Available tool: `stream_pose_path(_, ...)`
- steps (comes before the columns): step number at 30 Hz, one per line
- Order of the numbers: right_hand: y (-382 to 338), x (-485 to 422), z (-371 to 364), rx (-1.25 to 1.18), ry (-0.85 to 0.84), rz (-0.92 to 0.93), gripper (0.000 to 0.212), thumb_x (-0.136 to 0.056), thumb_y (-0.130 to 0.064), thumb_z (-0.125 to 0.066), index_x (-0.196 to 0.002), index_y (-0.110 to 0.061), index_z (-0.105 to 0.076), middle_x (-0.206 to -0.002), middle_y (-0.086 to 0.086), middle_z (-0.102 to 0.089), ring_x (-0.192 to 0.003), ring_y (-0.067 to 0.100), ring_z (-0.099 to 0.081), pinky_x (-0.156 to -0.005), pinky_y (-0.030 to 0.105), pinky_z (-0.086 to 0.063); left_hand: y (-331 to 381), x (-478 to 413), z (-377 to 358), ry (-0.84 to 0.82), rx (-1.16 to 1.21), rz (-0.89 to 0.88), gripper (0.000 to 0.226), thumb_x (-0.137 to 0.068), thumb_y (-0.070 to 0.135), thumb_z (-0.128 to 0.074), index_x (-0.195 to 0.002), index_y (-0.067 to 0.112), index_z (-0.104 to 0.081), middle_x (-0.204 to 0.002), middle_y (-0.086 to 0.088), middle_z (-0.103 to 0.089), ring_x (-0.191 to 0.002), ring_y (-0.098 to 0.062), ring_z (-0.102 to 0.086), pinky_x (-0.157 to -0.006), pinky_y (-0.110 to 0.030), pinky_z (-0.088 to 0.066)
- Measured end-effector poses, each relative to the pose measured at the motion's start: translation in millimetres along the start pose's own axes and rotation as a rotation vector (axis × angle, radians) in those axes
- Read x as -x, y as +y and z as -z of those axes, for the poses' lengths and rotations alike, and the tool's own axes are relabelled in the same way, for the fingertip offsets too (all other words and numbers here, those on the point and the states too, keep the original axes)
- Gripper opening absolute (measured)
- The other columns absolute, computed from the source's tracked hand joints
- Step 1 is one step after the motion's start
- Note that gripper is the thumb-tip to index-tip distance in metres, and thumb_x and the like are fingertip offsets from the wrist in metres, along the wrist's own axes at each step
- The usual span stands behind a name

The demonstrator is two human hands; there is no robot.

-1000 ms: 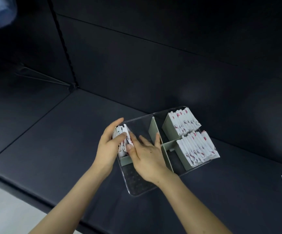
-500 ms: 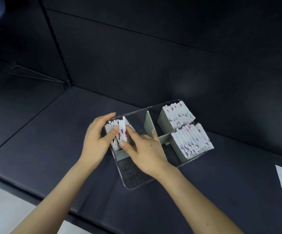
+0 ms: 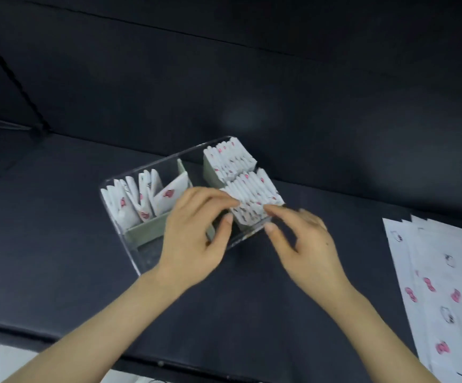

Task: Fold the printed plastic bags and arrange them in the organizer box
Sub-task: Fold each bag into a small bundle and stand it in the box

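The clear organizer box with green dividers lies on the dark table. Its left compartment holds a few folded printed bags leaning loosely apart. Two tight rows of folded bags fill the right side, one in the back compartment and one in the front compartment. My left hand reaches over the box, its index fingertip and thumb touching the near left end of the front row. My right hand touches the same end from the right with index and thumb tips. Neither hand plainly grips a bag.
Several flat unfolded printed bags lie on the table at the right edge. The table's front edge runs along the lower left. A dark padded wall rises behind the box.
Both hands left the folded bags in the left compartment and moved right to the front right row. The left compartment's bags now lean apart.
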State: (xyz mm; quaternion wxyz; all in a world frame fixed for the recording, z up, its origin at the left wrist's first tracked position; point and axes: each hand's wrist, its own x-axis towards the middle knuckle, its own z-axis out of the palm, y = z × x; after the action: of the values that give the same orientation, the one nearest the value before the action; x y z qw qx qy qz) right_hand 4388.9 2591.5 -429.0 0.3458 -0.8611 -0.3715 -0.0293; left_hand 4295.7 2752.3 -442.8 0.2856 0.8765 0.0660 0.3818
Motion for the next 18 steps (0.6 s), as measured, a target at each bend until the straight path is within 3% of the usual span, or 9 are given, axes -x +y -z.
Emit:
stream_pose_path(2, 36.9, 27.6, 24.7, 0.041, 0.081, -0.139, 0.031, -0.089, -0.029, -0.053, -0.112, -0.018, -0.069, -0.102, -0.013, -0.066, -0.096, 0.007, -0.055, -0.095, 0.033, -0.041, 16.0, 8.1, -26.6, -0.075, 0.044, -0.077, 0.020, -0.087, 0.012, -0.055, -0.096, 0.005, -0.071, -0.096, -0.003, -0.067, -0.091, -0.020, -0.059, -0.085, -0.027, -0.043)
stream_pose_path(5, 98.8, 69.7, 54.3, 0.214, 0.202, -0.354, 0.025, -0.091, -0.026, -0.058, -0.107, -0.012, -0.070, -0.102, 0.002, -0.072, -0.086, 0.026, -0.065, -0.084, 0.042, -0.050, 30.4, 22.0, -68.9, -0.261, 0.072, -0.150, 0.021, -0.089, 0.014, -0.055, -0.102, 0.008, -0.071, -0.101, -0.002, -0.066, -0.095, -0.018, -0.058, -0.087, -0.027, -0.044)
stream_pose_path(7, 139.4, 96.4, 67.6, 0.378, 0.208, -0.506, 0.038, -0.090, -0.036, -0.052, -0.104, -0.005, -0.069, -0.099, 0.013, -0.072, -0.083, 0.036, -0.067, -0.079, 0.045, -0.051, 32.7, 31.8, -96.1, -0.402, 0.032, -0.152, 0.026, -0.090, 0.020, -0.053, -0.108, 0.011, -0.070, -0.109, -0.002, -0.065, -0.102, -0.019, -0.058, -0.093, -0.029, -0.045)
stream_pose_path(11, 196.8, 137.9, 81.0, 0.591, 0.090, -0.730, 0.076, -0.085, -0.058, -0.030, -0.119, 0.002, -0.062, -0.122, 0.023, -0.062, -0.111, 0.042, -0.058, -0.098, 0.057, -0.040, 29.5, 49.2, -137.5, -0.628, -0.145, -0.122, 0.040, -0.092, 0.033, -0.043, -0.120, 0.016, -0.066, -0.127, -0.008, -0.062, -0.122, -0.028, -0.055, -0.105, -0.040, -0.041)
stream_pose_path(13, 209.4, 148.4, 88.7, 0.626, 0.060, -0.853, 0.082, -0.086, -0.060, -0.022, -0.139, -0.001, -0.045, -0.145, 0.019, -0.043, -0.133, 0.039, -0.040, -0.110, 0.053, -0.021, 25.3, 56.4, -148.9, -0.703, -0.258, -0.135, 0.046, -0.093, 0.038, -0.038, -0.127, 0.017, -0.062, -0.134, -0.011, -0.057, -0.127, -0.031, -0.050, -0.112, -0.036, -0.031)
stream_pose_path(15, 225.5, 154.7, 98.4, 0.632, 0.078, -0.951, 0.076, -0.094, -0.057, -0.018, -0.148, -0.005, -0.028, -0.155, 0.014, -0.027, -0.142, 0.034, -0.024, -0.114, 0.049, -0.009, 22.1, 60.4, -154.5, -0.733, -0.340, -0.162, 0.050, -0.096, 0.041, -0.032, -0.131, 0.019, -0.058, -0.139, -0.013, -0.052, -0.131, -0.032, -0.046, -0.114, -0.035, -0.019)
stream_pose_path(17, 241.9, 162.3, 107.0, 0.637, 0.066, -0.973, 0.070, -0.094, -0.057, -0.020, -0.142, -0.011, -0.040, -0.150, 0.009, -0.037, -0.137, 0.030, -0.031, -0.110, 0.049, -0.017, 20.2, 61.6, -156.6, -0.738, -0.360, -0.169, 0.054, -0.099, 0.045, -0.023, -0.133, 0.020, -0.057, -0.142, -0.012, -0.049, -0.133, -0.032, -0.043, -0.112, -0.035, -0.017)
stream_pose_path(18, 248.0, 165.8, 109.9, 0.624, 0.077, -0.948, 0.068, -0.089, -0.058, -0.019, -0.127, -0.013, -0.053, -0.138, 0.007, -0.049, -0.126, 0.028, -0.040, -0.103, 0.048, -0.027, 20.1, 62.0, -156.3, -0.743, -0.360, -0.165, 0.057, -0.101, 0.047, -0.018, -0.134, 0.020, -0.056, -0.143, -0.012, -0.048, -0.134, -0.031, -0.042, -0.113, -0.035, -0.016)
